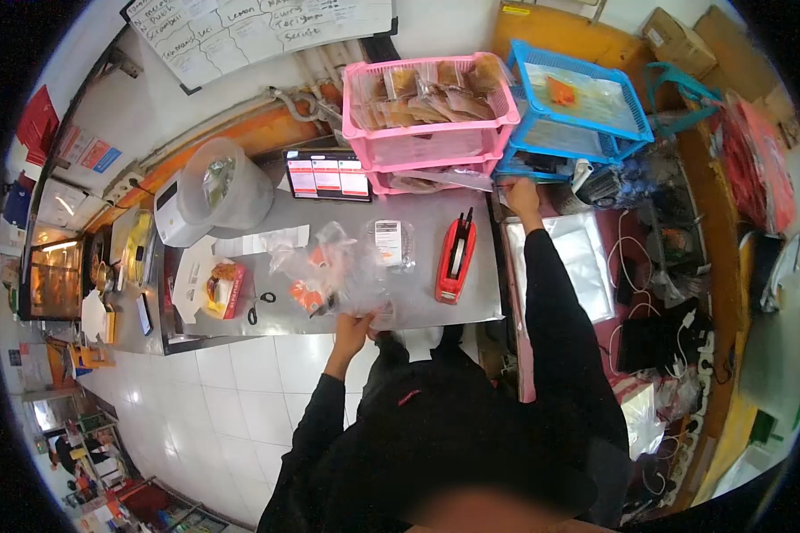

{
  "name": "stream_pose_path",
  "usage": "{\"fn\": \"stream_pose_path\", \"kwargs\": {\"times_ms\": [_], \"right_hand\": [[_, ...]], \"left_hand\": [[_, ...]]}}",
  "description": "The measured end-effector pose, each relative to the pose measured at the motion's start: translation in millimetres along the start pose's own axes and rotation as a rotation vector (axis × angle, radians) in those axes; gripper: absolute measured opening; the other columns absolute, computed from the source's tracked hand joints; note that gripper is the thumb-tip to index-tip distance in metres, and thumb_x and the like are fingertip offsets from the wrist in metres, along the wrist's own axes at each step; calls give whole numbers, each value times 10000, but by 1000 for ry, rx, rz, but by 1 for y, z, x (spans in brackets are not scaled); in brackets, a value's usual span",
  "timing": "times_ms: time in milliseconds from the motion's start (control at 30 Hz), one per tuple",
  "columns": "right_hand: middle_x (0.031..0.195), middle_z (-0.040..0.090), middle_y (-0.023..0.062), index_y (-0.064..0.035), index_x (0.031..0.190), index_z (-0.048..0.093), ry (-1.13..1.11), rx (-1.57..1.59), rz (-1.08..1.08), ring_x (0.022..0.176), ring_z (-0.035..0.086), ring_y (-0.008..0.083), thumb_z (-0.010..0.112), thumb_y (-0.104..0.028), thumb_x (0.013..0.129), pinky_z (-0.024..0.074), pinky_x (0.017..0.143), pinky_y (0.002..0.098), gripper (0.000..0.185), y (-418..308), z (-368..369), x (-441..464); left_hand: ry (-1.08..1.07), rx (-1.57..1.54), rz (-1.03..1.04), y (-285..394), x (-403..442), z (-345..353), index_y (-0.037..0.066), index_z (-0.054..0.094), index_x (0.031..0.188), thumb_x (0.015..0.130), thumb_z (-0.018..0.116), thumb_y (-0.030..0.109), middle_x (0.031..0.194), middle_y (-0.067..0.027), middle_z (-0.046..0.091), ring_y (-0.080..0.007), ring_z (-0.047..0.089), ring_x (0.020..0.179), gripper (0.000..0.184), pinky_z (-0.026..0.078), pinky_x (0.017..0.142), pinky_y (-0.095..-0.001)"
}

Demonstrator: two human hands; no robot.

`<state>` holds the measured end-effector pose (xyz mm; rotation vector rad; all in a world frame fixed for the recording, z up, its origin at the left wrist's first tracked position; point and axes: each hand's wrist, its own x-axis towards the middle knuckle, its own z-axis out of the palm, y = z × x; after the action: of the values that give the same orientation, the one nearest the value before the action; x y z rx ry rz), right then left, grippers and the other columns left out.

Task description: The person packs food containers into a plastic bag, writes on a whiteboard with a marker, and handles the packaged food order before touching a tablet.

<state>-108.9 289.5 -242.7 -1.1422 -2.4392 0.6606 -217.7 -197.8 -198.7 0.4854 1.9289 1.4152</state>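
My left hand [354, 334] is at the front edge of the metal table, its fingers closed on a clear plastic bag [333, 258] with orange-red print. Beside the bag lies a clear lidded container [391, 246] with a white label. My right hand [522, 199] reaches to the lower front of the stacked blue baskets [580, 105]; its fingertips are partly hidden there, and I cannot make out what they touch. Between my hands a red tape dispenser or sealer [455, 259] lies on the table.
Pink baskets [431, 133] hold several filled sachets. A tablet [328, 176], a clear tub [228, 186], an open food box [215, 289] and black scissors [260, 307] are on the table [427, 315]. Clear plastic sheets [564, 266] lie at the right beside white cables.
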Motion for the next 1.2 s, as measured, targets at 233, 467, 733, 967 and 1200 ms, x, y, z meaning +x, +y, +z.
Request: {"fn": "stream_pose_path", "kwargs": {"times_ms": [233, 467, 733, 967, 1200], "right_hand": [[937, 682, 122, -229, 900, 724, -261, -346, 126, 902, 656, 307, 642, -187, 734, 524, 787, 415, 189, -11, 17, 11], [821, 686, 119, -141, 853, 712, 67, 113, 63, 755, 669, 280, 687, -239, 701, 522, 681, 384, 182, -6, -16, 4], [762, 684, 67, -42, 944, 681, 509, 595, -83, 664, 635, 128, 637, -79, 790, 493, 618, 258, 165, -75, -76, -17], [832, 676, 46, -29, 897, 655, -62, 1032, -105, 749, 635, 132, 589, 29, 782, 502, 686, 263, 144, -211, 41, -188], [838, 678, 47, -12, 922, 653, -501, 912, -30, 744, 635, 144, 649, -40, 766, 519, 680, 294, 158, -212, 109, -249]], "left_hand": [[142, -192, -166, -33, 16, 8, -36, 637, 743, 855, 660, 261, 527, -72, 582, -140, 564, 432, 318, 446, 418, -262], [14, 681, -45, -25, 22, -9, -37, 618, 803, 791, 713, 218, 609, -121, 595, -206, 564, 455, 272, 451, 460, -348], [-83, 513, 488, -37, 39, -33, 14, 624, 821, 643, 708, 69, 743, -157, 614, -366, 594, 690, 204, 464, 632, -427], [-27, 741, 502, -56, 43, -40, 18, 626, 811, 683, 587, 50, 746, -194, 606, -378, 600, 720, 137, 466, 617, -439], [199, 714, 877, 28, 17, -31, 35, 639, 841, 660, 567, 67, 807, -179, 624, -365, 598, 784, 197, 475, 701, -439]]}}
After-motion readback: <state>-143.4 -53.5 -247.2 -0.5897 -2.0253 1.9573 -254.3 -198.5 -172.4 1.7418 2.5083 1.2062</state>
